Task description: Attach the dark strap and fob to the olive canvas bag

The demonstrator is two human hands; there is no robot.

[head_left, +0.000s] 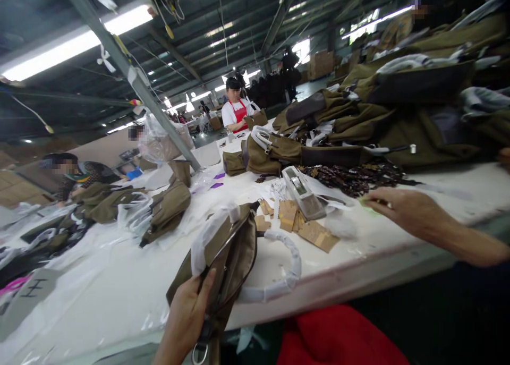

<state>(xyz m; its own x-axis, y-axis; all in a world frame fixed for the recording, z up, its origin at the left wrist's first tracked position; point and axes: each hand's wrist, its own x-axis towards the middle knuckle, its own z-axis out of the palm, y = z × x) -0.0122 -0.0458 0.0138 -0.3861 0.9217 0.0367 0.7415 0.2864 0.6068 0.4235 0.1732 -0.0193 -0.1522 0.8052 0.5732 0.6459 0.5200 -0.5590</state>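
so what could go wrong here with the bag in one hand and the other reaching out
1. The left hand grips the olive canvas bag alone at the white table's edge; it could slip off toward the floor.
2. The bag's white wrapped handle lies beside the brown card tags and may drag them off.
3. The right hand reaches past the grey tape dispenser and might knock it.

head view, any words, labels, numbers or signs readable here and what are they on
"工" or a similar hand-drawn black mark, not sure which: on the grey card at the table's left edge.
Brown paper tags by the tape dispenser: any print too small to read.
Olive bag in the left hand: no readable text.
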